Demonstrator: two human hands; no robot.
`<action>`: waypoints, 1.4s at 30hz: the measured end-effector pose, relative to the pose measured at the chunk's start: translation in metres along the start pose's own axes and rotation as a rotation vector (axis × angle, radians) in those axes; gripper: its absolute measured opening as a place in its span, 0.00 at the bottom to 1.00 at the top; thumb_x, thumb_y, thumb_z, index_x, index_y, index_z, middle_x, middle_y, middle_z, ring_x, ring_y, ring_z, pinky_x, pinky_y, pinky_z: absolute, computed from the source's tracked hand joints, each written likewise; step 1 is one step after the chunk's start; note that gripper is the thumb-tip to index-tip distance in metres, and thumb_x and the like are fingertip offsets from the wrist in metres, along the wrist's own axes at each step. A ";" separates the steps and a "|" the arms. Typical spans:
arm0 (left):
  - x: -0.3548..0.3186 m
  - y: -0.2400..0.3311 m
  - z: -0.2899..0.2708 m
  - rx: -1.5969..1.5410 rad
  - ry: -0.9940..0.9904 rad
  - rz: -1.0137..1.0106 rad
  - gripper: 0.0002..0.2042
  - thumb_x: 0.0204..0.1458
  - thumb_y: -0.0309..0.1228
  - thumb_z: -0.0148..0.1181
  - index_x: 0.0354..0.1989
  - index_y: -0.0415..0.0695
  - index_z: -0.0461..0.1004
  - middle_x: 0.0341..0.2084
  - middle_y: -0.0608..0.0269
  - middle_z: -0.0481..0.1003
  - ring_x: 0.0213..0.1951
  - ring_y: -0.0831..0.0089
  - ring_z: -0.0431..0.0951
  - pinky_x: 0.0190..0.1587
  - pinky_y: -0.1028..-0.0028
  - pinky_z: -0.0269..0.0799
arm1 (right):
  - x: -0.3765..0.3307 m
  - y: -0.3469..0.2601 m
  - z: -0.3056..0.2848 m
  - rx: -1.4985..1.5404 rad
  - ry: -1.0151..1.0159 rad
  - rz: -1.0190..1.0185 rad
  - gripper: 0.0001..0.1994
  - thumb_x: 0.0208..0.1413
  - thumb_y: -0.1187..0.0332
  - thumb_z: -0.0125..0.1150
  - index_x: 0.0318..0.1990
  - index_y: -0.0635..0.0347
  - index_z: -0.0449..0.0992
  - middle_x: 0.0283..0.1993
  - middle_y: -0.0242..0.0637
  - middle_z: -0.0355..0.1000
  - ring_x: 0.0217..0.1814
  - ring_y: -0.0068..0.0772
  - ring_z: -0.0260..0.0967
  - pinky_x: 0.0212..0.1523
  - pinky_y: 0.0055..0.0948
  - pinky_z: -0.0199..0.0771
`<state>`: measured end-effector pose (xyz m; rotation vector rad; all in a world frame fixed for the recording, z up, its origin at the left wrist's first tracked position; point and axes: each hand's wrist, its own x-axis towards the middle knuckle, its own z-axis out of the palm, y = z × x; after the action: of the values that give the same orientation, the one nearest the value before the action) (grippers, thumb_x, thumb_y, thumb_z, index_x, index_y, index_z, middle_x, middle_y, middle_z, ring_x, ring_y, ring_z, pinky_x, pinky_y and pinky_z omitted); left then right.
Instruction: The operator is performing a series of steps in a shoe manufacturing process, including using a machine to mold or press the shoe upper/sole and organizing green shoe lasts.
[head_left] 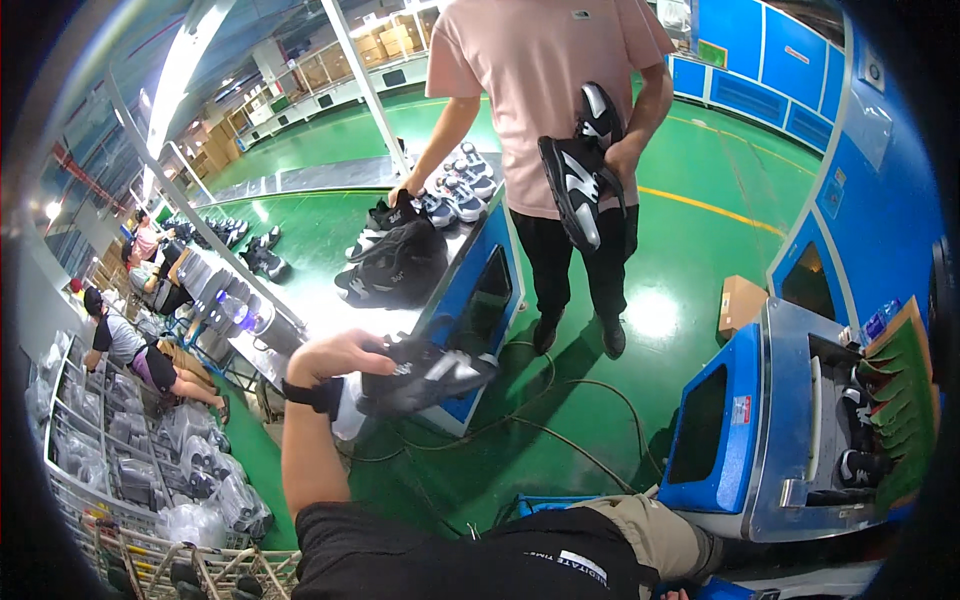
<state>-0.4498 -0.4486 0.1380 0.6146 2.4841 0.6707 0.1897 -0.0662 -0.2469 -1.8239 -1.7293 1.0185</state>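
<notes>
My left hand is closed around a black sneaker with white side marks, held beside the end of the workbench. The sneaker is slightly blurred; I cannot tell whether a second one is behind it. Of my right hand only a sliver shows at the lower edge, and its fingers are mostly hidden. Across from me stands a person in a pink shirt. One of that person's hands grips a pair of black-and-white sneakers; the other touches dark sneakers on the bench.
The shiny workbench carries rows of grey sneakers. At right, a blue machine has an opening with dark shoes inside. A cable crosses the green floor. Left, a wire rack holds bagged items; people sit beyond.
</notes>
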 end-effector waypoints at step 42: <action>0.002 -0.021 -0.005 -0.065 0.062 -0.005 0.19 0.46 0.39 0.71 0.39 0.34 0.82 0.31 0.63 0.81 0.35 0.75 0.77 0.42 0.72 0.73 | 0.004 0.098 0.033 0.085 -0.189 0.149 0.22 0.61 0.61 0.61 0.56 0.70 0.78 0.56 0.55 0.77 0.53 0.50 0.73 0.57 0.42 0.69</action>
<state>-0.4600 -0.4652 0.1297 0.5715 2.5088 0.7762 0.2294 -0.0814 -0.3410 -1.8771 -1.6447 1.3427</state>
